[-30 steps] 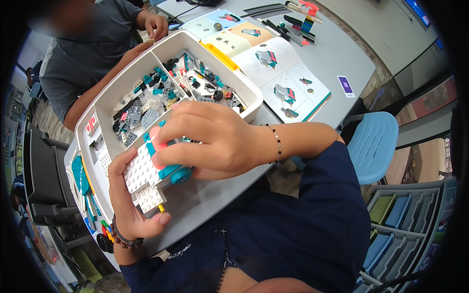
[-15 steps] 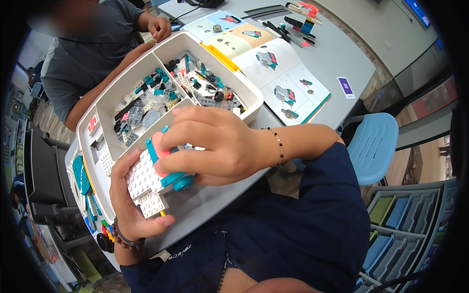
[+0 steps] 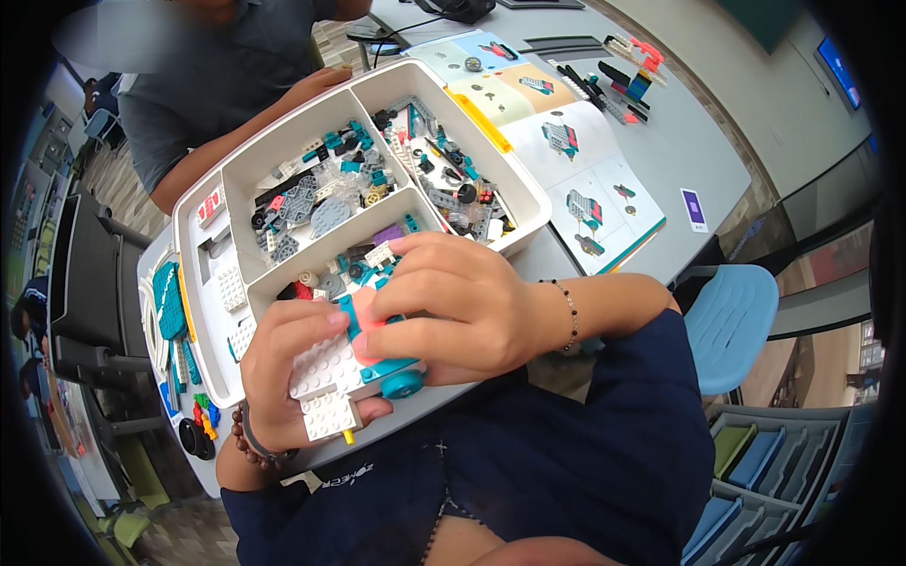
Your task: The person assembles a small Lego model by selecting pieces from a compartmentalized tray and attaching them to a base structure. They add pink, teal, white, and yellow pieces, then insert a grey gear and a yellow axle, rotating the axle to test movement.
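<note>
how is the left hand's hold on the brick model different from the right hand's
The left hand cups the brick model from below, thumb on the white studded plates; the right hand comes over the top, fingers pressing its pink and teal part. The left wrist wears a brown bead bracelet, the right a thin dark one. Both touch the model, above the sorting tray.

1. A grey bench (image 3: 703, 141) is seen, on which everything rests.
2. A white compartmented sorting tray (image 3: 528, 203) full of small building pieces is set on it.
3. An open instruction booklet (image 3: 604, 179) is laid just beside the tray.
4. Loose coloured pieces (image 3: 628, 80) are scattered at the far edge.
5. A small purple card (image 3: 694, 208) is placed near the booklet.
</note>
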`<act>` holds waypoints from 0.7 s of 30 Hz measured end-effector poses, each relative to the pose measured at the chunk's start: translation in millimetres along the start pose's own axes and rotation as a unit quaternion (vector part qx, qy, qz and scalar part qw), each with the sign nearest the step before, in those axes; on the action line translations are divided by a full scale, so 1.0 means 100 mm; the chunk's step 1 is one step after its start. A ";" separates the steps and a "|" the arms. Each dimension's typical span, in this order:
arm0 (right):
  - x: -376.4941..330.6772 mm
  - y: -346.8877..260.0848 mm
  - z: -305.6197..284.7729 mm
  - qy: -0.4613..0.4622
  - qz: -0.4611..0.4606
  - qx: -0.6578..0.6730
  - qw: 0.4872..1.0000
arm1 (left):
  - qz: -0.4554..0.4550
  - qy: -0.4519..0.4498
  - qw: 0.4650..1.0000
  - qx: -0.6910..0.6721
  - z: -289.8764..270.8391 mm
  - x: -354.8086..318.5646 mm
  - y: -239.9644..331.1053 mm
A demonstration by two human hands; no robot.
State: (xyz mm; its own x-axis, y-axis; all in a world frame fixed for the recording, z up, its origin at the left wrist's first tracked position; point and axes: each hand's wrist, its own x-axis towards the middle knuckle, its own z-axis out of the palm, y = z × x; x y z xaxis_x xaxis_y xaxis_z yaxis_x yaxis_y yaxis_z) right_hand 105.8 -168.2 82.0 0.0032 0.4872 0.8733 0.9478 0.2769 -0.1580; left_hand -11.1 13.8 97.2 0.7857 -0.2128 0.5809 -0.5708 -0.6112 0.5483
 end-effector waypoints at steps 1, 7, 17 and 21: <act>0.01 0.00 -0.01 -0.006 0.004 0.002 1.000 | 0.004 0.000 1.000 -0.007 0.00 0.00 -0.01; 0.01 0.00 -0.04 -0.029 0.013 0.013 0.999 | -0.027 -0.016 0.999 -0.024 -0.04 -0.04 -0.04; 0.02 -0.01 -0.04 0.008 -0.022 -0.021 1.000 | -0.005 -0.013 0.997 -0.076 -0.02 -0.04 -0.05; 0.04 -0.04 -0.08 0.003 -0.010 0.027 1.000 | -0.002 0.011 0.996 -0.086 0.03 -0.10 -0.05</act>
State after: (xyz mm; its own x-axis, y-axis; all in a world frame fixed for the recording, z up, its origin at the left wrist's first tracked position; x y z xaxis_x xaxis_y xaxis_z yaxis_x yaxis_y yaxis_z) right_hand 105.0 -173.6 89.9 -0.0129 0.4766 0.8791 0.9292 0.3305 -0.1655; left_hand -15.4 16.9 87.1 0.7840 -0.1921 0.5903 -0.6010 -0.4727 0.6445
